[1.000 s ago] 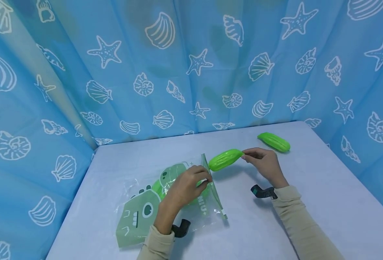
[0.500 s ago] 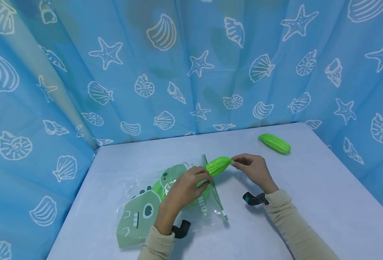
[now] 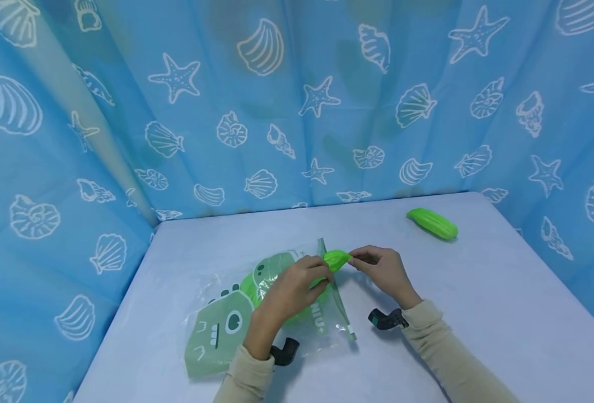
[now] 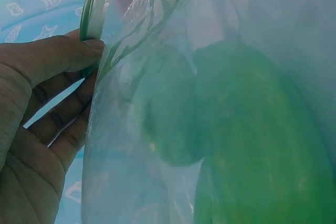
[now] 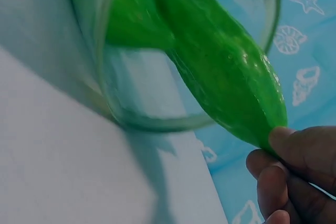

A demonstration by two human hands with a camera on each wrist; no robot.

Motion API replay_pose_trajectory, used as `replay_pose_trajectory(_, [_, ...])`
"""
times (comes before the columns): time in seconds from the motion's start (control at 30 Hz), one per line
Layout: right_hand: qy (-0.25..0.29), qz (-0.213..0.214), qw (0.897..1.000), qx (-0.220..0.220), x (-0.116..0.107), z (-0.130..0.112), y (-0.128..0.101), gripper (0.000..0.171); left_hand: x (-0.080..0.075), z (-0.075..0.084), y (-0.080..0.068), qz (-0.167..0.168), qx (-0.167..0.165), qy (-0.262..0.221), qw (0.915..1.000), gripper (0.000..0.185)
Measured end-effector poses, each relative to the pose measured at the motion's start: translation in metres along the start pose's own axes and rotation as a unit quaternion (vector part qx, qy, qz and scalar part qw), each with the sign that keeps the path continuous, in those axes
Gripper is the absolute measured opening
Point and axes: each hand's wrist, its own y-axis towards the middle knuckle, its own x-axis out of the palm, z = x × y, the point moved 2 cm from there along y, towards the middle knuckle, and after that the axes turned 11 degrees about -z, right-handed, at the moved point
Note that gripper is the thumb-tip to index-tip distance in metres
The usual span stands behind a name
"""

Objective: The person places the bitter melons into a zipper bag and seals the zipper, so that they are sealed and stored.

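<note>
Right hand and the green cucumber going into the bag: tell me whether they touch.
Touching. The right wrist view shows the right hand with fingertips pinching the tail end of the cucumber; its front end is already inside the bag mouth.

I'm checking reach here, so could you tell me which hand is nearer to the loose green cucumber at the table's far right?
Right. The right hand sits left of and nearer the viewer than the loose cucumber; the left hand holds the bag farther left.

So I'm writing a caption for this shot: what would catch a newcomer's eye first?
Mid-table, the right hand pinches the tip of a bright green toy cucumber, half inside a clear dinosaur-print zip bag whose mouth the left hand holds open. Another green cucumber lies alone at the far right, against the blue seashell curtain.
</note>
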Motion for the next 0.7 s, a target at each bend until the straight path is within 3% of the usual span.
replay_pose_trajectory(0.37, [0.046,-0.046,0.998,-0.004,0.021,-0.008,0.000,0.021,-0.001,0.001,0.000,-0.005,-0.010,0.008,0.9999,0.013])
replay_pose_trajectory(0.57, [0.073,-0.060,0.995,-0.028,0.034,-0.015,0.002,0.023,-0.003,-0.001,0.000,0.002,0.007,0.014,0.9999,0.012])
replay_pose_trajectory(0.7, [0.076,-0.082,0.994,-0.016,0.041,-0.019,-0.002,0.025,-0.003,0.000,0.000,0.005,0.017,0.015,0.9997,0.012])
